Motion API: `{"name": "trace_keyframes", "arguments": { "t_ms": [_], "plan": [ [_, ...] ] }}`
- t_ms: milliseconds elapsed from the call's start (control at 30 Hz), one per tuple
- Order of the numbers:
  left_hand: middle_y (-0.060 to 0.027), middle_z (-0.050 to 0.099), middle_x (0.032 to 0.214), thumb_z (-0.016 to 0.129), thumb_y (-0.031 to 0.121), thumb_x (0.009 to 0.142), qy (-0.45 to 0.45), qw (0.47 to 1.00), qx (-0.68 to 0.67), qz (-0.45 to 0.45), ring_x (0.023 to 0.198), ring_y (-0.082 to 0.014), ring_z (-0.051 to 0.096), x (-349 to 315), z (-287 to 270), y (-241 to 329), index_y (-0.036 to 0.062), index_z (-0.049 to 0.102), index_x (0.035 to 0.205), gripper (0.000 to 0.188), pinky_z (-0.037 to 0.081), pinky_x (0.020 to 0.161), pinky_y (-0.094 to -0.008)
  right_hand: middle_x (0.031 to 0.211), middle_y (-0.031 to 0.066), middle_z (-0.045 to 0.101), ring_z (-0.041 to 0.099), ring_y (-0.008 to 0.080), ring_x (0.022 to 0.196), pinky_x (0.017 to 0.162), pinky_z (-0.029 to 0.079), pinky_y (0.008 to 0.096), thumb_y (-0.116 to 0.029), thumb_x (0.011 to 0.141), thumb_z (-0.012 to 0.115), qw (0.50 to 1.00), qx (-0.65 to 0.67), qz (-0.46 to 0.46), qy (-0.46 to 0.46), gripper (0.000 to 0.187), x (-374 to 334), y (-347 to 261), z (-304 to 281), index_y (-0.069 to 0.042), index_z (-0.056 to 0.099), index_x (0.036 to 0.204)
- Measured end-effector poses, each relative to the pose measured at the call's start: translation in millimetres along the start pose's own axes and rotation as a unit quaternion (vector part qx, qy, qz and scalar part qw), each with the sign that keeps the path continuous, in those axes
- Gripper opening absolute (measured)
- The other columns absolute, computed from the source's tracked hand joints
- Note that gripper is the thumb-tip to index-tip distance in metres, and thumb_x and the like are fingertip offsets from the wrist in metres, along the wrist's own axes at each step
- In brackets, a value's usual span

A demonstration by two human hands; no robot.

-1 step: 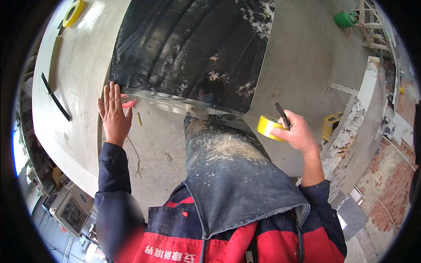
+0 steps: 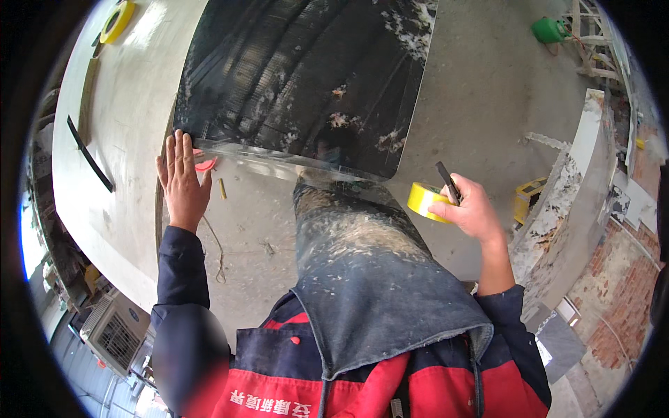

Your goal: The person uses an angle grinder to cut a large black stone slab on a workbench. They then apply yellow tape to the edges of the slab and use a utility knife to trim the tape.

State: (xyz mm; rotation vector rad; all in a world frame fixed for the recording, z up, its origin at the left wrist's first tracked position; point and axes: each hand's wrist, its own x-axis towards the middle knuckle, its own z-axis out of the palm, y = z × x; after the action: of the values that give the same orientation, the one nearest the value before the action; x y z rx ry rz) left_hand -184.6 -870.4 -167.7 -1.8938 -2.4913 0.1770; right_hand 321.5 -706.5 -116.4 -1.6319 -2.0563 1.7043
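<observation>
My left hand (image 2: 186, 184) lies flat with its fingers stretched out, the fingertips at the near left corner of a dark, glossy panel (image 2: 279, 90). Wood-like scraps and pale smears mark the panel's surface. A strip of clear tape (image 2: 272, 161) runs along its near edge, from beside my left fingers toward the right. My right hand (image 2: 474, 209), to the right of the panel, is closed around a yellow tape roll (image 2: 426, 203). The same hand also grips a slim black utility knife (image 2: 447, 182), its end pointing up and left.
At left a big pale curved board (image 2: 122, 153) carries another yellow tape roll (image 2: 117, 22) and a black strip (image 2: 89, 155). A white-flecked slab (image 2: 557, 202) stands at right. A green gas bottle (image 2: 549, 30) is far right. Cord (image 2: 221, 258) lies on the floor.
</observation>
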Motion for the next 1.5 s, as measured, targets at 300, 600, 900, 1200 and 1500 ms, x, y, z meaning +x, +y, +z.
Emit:
{"name": "trace_keyframes", "arguments": {
  "t_ms": [300,600,900,1200,1500],
  "plan": [
    [-0.0097,0.021,0.169,0.076,0.021,0.082,-0.005,1.0,-0.009,0.001,0.157,-0.0256,0.014,-5,-1,28,0.0059,0.022,0.161,0.096,0.01,0.126,-0.049,0.072,0.0029,0.044,0.041,0.0129,0.07,0.062,0.04,0.0328,-0.033,0.079,0.085,0.999,0.004,-0.035,-0.002,0.045,14,14,4,-0.003,0.051,0.081],
    [-0.0122,0.02,0.169,0.077,0.022,0.083,-0.02,0.999,-0.029,0.002,0.157,-0.0278,0.014,-12,-3,62,0.004,0.022,0.16,0.097,0.01,0.127,-0.0476,0.073,0.0022,0.046,0.043,0.0133,0.071,0.063,0.04,0.0327,-0.034,0.08,0.084,0.999,-0.001,-0.034,-0.009,0.044,17,18,6,-0.003,0.053,0.083],
    [-0.019,0.023,0.166,0.078,0.021,0.078,0.0,0.993,-0.1,0.07,0.156,-0.0333,0.016,-26,-4,138,0.0,0.027,0.157,0.096,0.012,0.126,-0.0506,0.074,-0.0041,0.044,0.042,0.0083,0.07,0.062,0.038,0.0282,-0.026,0.077,0.086,0.999,0.014,-0.037,-0.007,0.043,17,11,6,-0.009,0.047,0.076],
    [-0.0174,0.024,0.166,0.073,0.025,0.082,-0.019,0.986,-0.116,0.114,0.156,-0.0319,0.016,-41,-13,233,0.0007,0.031,0.157,0.09,0.011,0.126,-0.0513,0.074,-0.0009,0.044,0.043,0.0103,0.071,0.063,0.039,0.03,-0.028,0.079,0.085,0.999,-0.005,-0.051,-0.009,0.043,17,13,5,-0.007,0.048,0.078],
    [-0.0164,0.025,0.166,0.07,0.025,0.083,-0.026,0.983,-0.134,0.124,0.157,-0.0312,0.015,-49,-14,279,0.0019,0.034,0.155,0.084,0.01,0.126,-0.0522,0.074,-0.0014,0.043,0.04,0.0102,0.072,0.062,0.038,0.0302,-0.029,0.08,0.085,0.998,-0.011,-0.064,-0.018,0.044,20,17,7,-0.007,0.047,0.078]
  ]
}}
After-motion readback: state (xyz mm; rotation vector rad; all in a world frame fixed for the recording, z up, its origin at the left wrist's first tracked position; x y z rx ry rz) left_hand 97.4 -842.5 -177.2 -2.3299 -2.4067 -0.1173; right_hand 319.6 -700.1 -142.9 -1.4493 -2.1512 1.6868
